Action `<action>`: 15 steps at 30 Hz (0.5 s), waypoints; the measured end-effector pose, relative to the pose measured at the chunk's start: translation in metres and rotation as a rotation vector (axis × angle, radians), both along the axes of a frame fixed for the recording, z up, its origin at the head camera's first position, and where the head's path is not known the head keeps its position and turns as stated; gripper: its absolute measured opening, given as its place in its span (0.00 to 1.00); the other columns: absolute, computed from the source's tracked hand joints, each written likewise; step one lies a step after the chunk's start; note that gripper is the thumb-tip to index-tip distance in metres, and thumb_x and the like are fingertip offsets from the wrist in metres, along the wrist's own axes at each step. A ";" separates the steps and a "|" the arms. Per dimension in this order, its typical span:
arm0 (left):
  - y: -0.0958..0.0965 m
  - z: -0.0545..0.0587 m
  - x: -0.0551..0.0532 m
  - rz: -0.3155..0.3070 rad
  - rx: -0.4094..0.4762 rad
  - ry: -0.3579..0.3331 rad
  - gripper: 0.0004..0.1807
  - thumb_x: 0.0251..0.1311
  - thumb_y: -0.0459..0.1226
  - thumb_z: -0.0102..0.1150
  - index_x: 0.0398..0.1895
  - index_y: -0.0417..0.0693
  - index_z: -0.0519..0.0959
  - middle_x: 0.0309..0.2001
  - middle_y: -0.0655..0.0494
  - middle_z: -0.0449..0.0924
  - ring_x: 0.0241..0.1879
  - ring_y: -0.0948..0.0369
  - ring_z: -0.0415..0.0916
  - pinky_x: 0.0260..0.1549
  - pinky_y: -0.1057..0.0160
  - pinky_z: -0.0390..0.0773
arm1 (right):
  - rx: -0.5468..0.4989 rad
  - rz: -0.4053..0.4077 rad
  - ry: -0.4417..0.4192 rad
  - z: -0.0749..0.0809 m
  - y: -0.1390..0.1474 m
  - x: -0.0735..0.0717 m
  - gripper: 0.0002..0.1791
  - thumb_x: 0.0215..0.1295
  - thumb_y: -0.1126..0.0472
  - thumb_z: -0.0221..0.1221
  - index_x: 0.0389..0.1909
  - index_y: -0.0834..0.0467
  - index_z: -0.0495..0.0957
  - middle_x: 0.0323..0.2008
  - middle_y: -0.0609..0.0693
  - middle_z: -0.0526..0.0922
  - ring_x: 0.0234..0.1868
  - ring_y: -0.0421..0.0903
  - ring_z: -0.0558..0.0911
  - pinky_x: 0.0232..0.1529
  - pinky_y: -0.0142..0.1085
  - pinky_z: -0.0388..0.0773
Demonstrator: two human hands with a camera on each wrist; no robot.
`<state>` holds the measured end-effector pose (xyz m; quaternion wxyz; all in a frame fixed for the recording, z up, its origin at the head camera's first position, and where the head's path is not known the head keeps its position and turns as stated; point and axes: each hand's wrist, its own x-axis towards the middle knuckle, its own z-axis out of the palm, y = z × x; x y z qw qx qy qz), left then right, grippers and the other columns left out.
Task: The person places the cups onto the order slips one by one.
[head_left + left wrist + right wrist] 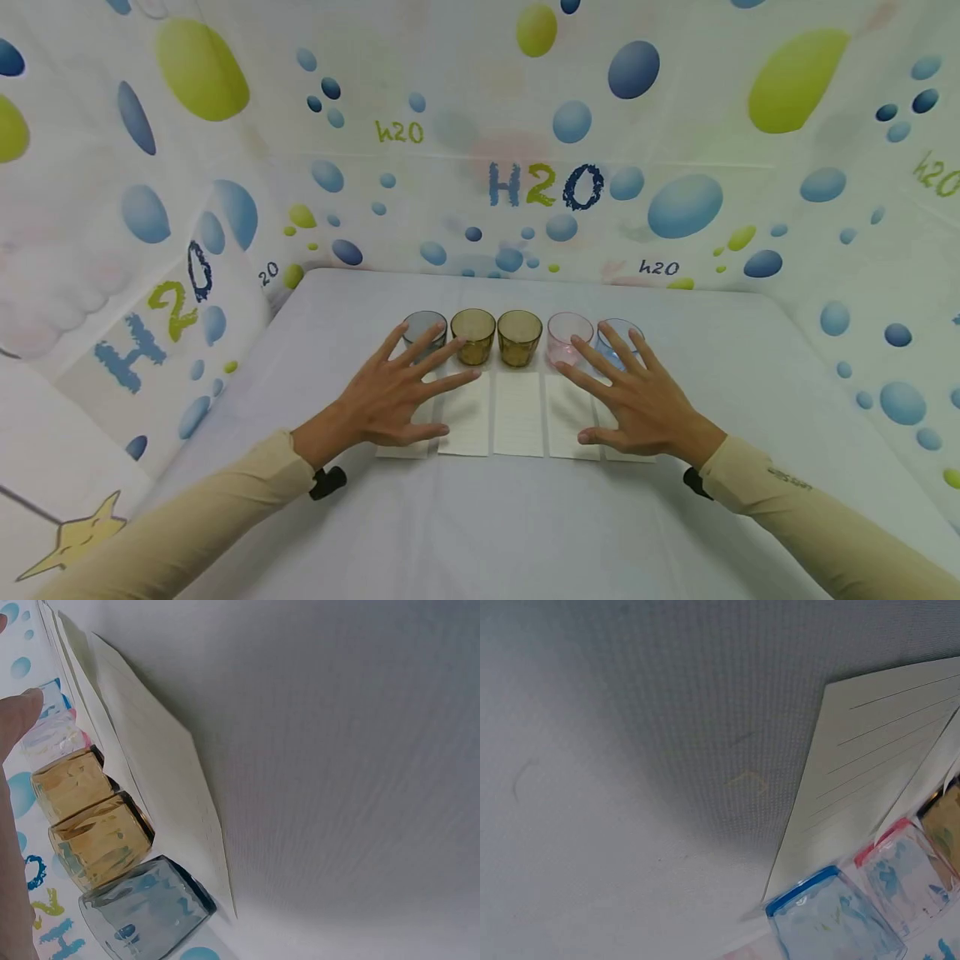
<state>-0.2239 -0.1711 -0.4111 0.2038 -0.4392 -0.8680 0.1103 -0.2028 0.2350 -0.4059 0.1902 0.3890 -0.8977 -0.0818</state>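
Observation:
Both hands hover with fingers spread and hold nothing. My left hand (390,398) is over the left end of a row of lined paper cards (517,417), its fingertips overlapping a grey glass (146,915) and an amber glass (472,342) in the head view. A second amber glass (519,342) stands in the middle. On the other side, my right hand (645,404) is over the right-hand cards, its fingers partly covering a pink glass (904,877) and a blue glass (832,919). All the glasses stand side by side just behind the cards.
A white cloth (480,533) covers the table under everything. Behind and at the sides hangs a white curtain (450,50) printed with blue and green drops and "H2O" lettering. A dark wrist strap piece (327,482) shows under the left sleeve.

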 end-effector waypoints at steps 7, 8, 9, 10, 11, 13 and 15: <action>0.003 0.003 0.000 0.022 -0.004 0.001 0.46 0.60 0.75 0.38 0.81 0.74 0.51 0.81 0.51 0.49 0.81 0.45 0.38 0.72 0.30 0.43 | -0.022 0.026 0.034 0.002 0.001 -0.002 0.53 0.59 0.16 0.41 0.79 0.43 0.58 0.80 0.55 0.52 0.78 0.67 0.49 0.73 0.68 0.47; 0.003 0.004 0.000 0.024 -0.002 0.001 0.46 0.60 0.75 0.38 0.81 0.74 0.51 0.81 0.51 0.49 0.81 0.45 0.38 0.72 0.30 0.43 | -0.029 0.026 0.035 0.002 0.001 -0.002 0.53 0.59 0.16 0.40 0.79 0.43 0.58 0.80 0.55 0.52 0.78 0.67 0.49 0.73 0.68 0.47; 0.003 0.004 0.000 0.026 0.002 0.000 0.46 0.60 0.75 0.39 0.81 0.74 0.51 0.81 0.51 0.49 0.81 0.45 0.38 0.72 0.30 0.43 | -0.036 0.028 0.035 0.002 0.001 -0.002 0.53 0.59 0.16 0.40 0.79 0.43 0.58 0.80 0.55 0.52 0.78 0.67 0.49 0.72 0.68 0.48; 0.004 0.005 -0.001 0.027 0.010 -0.001 0.46 0.60 0.75 0.40 0.81 0.74 0.50 0.81 0.52 0.49 0.81 0.46 0.39 0.72 0.30 0.43 | -0.044 0.029 0.036 0.002 0.001 -0.002 0.53 0.59 0.16 0.40 0.79 0.43 0.58 0.80 0.55 0.53 0.78 0.67 0.49 0.72 0.68 0.48; 0.003 0.005 -0.001 0.029 0.019 -0.003 0.46 0.60 0.74 0.41 0.81 0.74 0.50 0.81 0.52 0.49 0.81 0.46 0.39 0.72 0.30 0.44 | -0.053 0.030 0.036 0.002 0.001 -0.002 0.53 0.59 0.16 0.41 0.79 0.44 0.58 0.80 0.55 0.52 0.79 0.66 0.49 0.73 0.68 0.48; 0.003 0.006 0.000 0.031 0.041 -0.014 0.46 0.60 0.73 0.44 0.81 0.74 0.51 0.81 0.52 0.49 0.81 0.46 0.39 0.72 0.30 0.44 | -0.072 0.035 0.032 0.001 0.000 -0.002 0.54 0.60 0.16 0.41 0.79 0.45 0.58 0.80 0.55 0.52 0.79 0.66 0.48 0.73 0.68 0.47; 0.003 0.006 0.000 0.031 0.061 -0.026 0.47 0.60 0.73 0.47 0.81 0.74 0.51 0.81 0.52 0.49 0.80 0.46 0.40 0.72 0.30 0.44 | -0.090 0.040 0.032 0.001 -0.001 -0.001 0.54 0.60 0.17 0.41 0.79 0.47 0.57 0.80 0.55 0.53 0.79 0.66 0.48 0.73 0.67 0.48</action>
